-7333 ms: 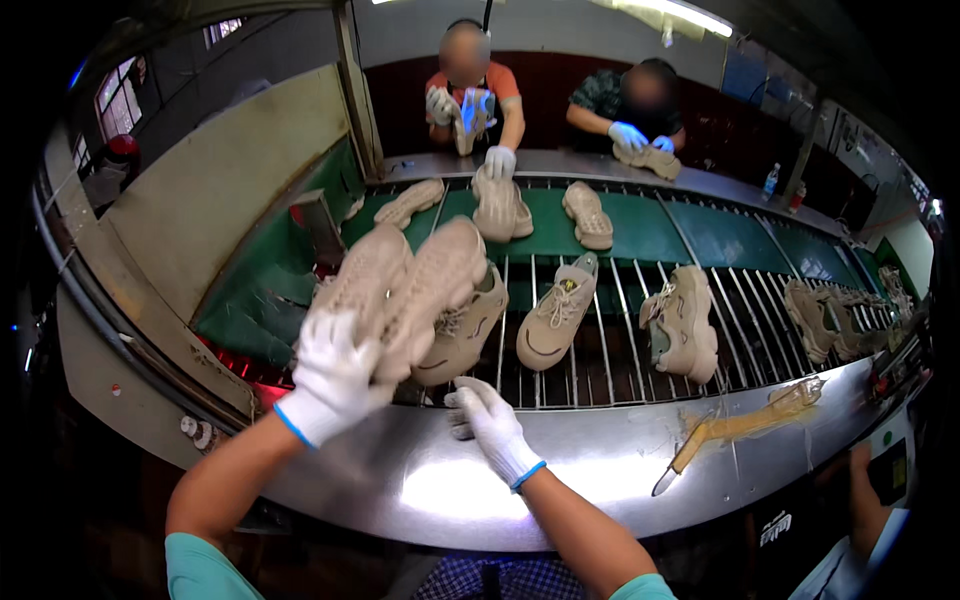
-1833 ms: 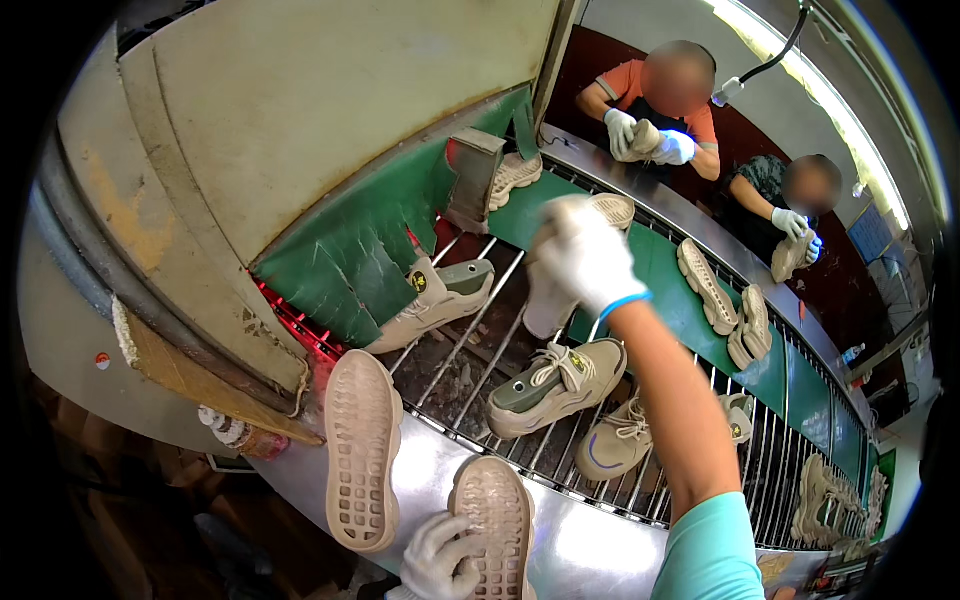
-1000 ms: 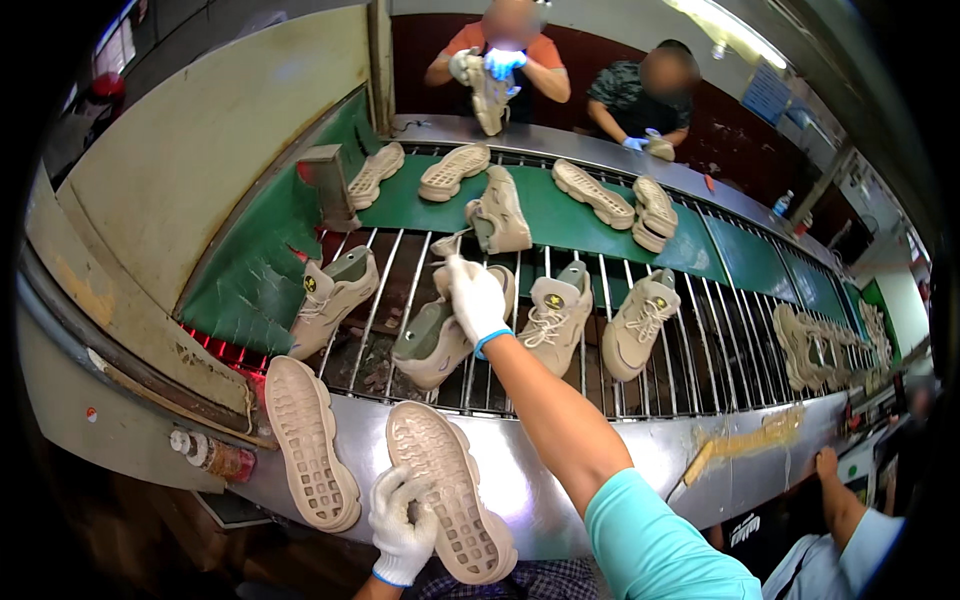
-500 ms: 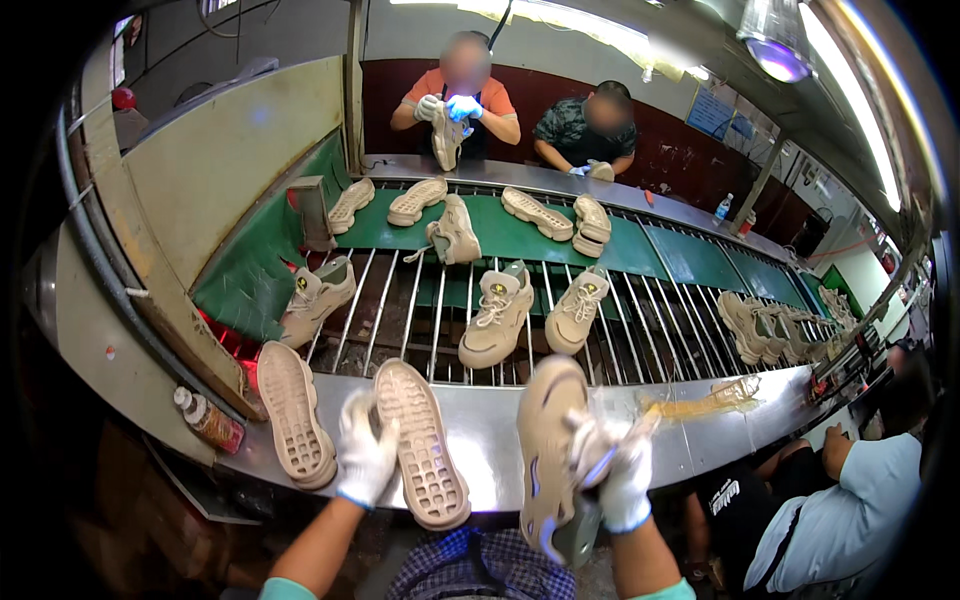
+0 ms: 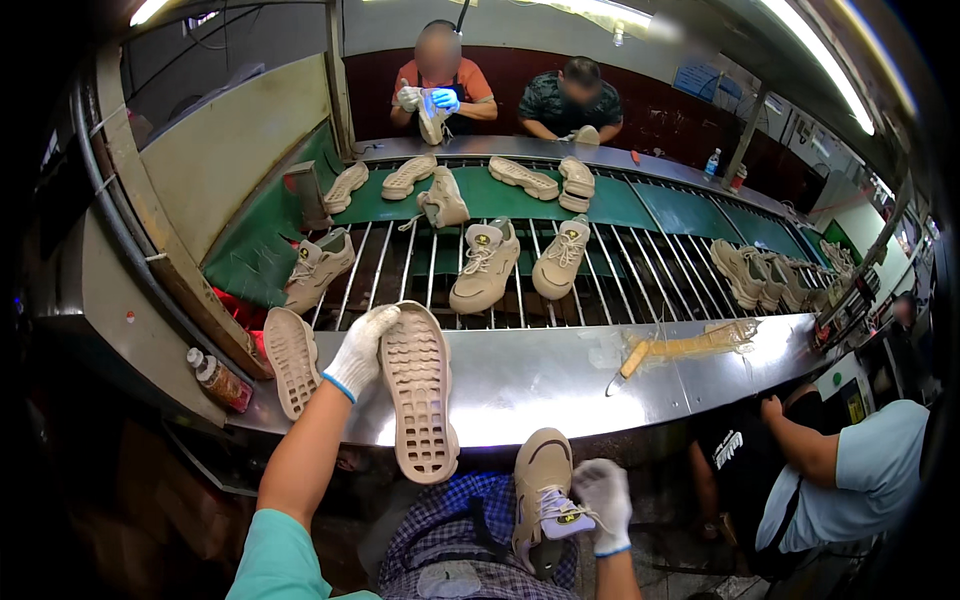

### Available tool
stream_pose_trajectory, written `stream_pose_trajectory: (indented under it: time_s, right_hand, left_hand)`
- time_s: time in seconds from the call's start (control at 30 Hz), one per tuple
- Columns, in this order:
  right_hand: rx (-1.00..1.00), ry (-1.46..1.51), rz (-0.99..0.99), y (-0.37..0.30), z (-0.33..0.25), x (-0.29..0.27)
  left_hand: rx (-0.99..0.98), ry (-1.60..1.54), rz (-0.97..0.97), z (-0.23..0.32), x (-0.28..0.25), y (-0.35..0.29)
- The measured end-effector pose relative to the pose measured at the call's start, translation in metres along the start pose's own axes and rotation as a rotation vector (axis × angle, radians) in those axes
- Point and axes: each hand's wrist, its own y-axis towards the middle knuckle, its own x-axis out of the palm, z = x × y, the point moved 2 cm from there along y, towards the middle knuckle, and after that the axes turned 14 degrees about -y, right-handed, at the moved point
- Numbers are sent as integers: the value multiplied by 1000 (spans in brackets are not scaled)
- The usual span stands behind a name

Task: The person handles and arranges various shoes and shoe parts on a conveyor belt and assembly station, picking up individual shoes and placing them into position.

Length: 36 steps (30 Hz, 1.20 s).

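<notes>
Sole [image 5: 418,390] stood nearly upright in the left hand [image 5: 363,347], gridded face toward the camera, its lower end past the counter's [image 5: 540,380] front edge in view. The fingers closed on its upper left edge. The left forearm rose from the lower edge, slanting up and rightward, the wrist almost straight. The right hand [image 5: 603,495] was lower, just beside the shoe [image 5: 543,468], its forearm short in view and close to vertical. Its fingers were bent; whether they gripped anything, I could not tell. The shoe showed toe up before the checked cloth [image 5: 435,515]. A second sole [image 5: 291,362] lay on the counter, near the left forearm.
</notes>
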Motion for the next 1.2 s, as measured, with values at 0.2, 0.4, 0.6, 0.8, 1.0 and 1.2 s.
stream_pose_trajectory:
  time_s: [0.2,0.4,0.6,0.8,1.0,1.2]
  right_hand:
    - [208,-19,291,12,127,-100]
    - [117,55,154,-50,34,-52]
    - [475,-34,-77,-77,44,2]
    - [605,-53,-165,-86,36,23]
    - [645,-80,-190,-91,27,34]
    - [702,10,-195,-83,25,41]
  left_hand:
    - [187,89,-131,10,96,-61]
    - [124,229,-300,-42,131,-134]
    - [92,355,-579,-102,124,-157]
    - [106,547,-747,-81,147,-147]
    - [169,637,-723,-77,150,-150]
    - [125,603,-677,-76,145,-152]
